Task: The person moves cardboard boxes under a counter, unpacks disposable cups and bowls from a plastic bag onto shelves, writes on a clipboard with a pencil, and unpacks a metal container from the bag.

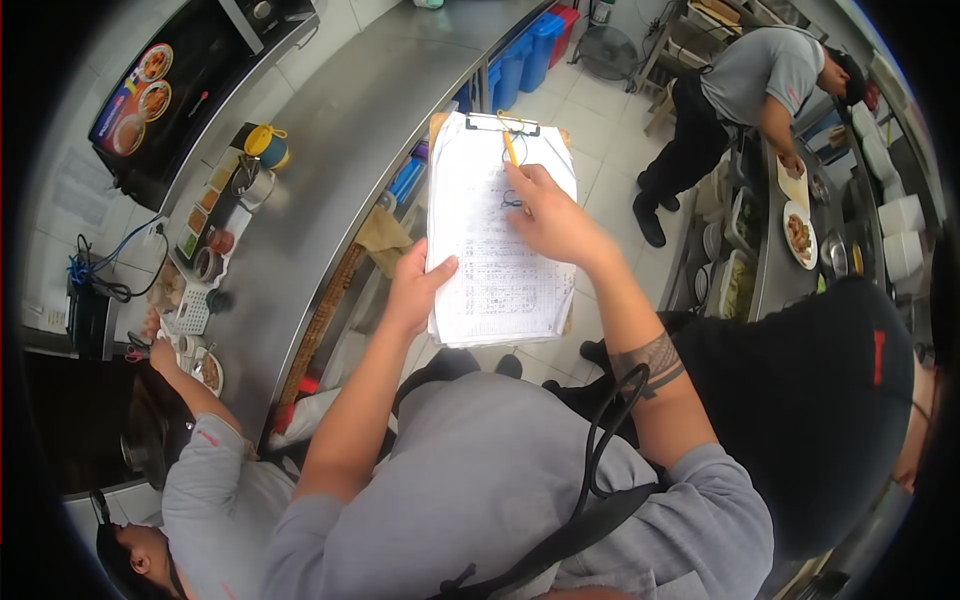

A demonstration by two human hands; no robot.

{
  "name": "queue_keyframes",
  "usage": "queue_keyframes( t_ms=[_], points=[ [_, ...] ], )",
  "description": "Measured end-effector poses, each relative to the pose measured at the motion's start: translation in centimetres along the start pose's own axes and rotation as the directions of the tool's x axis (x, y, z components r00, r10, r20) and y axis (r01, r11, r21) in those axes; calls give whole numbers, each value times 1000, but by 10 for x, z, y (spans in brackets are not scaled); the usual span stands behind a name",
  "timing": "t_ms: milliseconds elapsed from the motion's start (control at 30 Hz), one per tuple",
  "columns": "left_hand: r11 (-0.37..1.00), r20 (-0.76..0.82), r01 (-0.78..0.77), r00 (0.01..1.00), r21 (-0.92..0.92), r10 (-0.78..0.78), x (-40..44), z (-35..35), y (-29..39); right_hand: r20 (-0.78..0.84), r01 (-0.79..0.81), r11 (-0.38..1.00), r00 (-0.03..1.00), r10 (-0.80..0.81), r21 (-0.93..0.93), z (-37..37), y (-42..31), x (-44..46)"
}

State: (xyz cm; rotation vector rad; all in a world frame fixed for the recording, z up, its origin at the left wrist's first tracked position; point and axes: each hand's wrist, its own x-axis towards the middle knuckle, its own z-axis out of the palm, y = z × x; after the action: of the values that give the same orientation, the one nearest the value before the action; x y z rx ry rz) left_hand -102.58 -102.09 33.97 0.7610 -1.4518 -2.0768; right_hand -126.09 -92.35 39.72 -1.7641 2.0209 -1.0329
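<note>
A wooden clipboard point(438, 122) with a stack of written sheets point(480, 220) is held out in front of my chest. My left hand point(412, 288) grips its lower left edge, thumb on top of the paper. Over the upper right of the sheets is my right hand point(552, 222), its fingers closed around a yellow pencil point(510, 150). The pencil points up toward the metal clip point(502, 124). A thin dark string loops near the pencil and under my fingers, and the handwriting is too small to read.
A steel counter point(330, 130) runs along the left, with sauce containers point(205, 200) and a white basket point(190, 310). One co-worker point(200, 480) reaches over it at lower left. Another point(760, 75) bends over the right counter near a plate of food point(799, 235). A dark-clothed person point(790, 400) is close on my right.
</note>
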Motion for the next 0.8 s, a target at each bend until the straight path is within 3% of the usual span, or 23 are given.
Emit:
queue_keyframes(
  t_ms=[267,367,467,533,700,767,800],
  points=[
    [994,14,101,995,-32,-101,104,-17,-9,273,-32,999,962,25,21,-10,77,95],
    [993,57,116,992,-29,-114,159,-31,-11,320,-68,994,943,91,-84,-21,97,150],
    [990,107,115,989,-84,-106,213,-22,-3,211,-156,988,965,156,-18,-24,136,181],
    [991,159,117,981,-57,-107,244,-21,0,140,-334,943,933,331,-4,-26,160,197],
    [984,158,178,972,-16,-173,308,-23,-4,78,-331,942,942,326,63,-29,204,228],
    [968,47,250,968,-39,-248,331,-21,-24,41,-300,947,954,298,113,-25,239,226],
    [965,30,259,966,-49,-258,343,-21,-36,-104,-294,956,951,290,-19,-21,264,218]
  ],
)
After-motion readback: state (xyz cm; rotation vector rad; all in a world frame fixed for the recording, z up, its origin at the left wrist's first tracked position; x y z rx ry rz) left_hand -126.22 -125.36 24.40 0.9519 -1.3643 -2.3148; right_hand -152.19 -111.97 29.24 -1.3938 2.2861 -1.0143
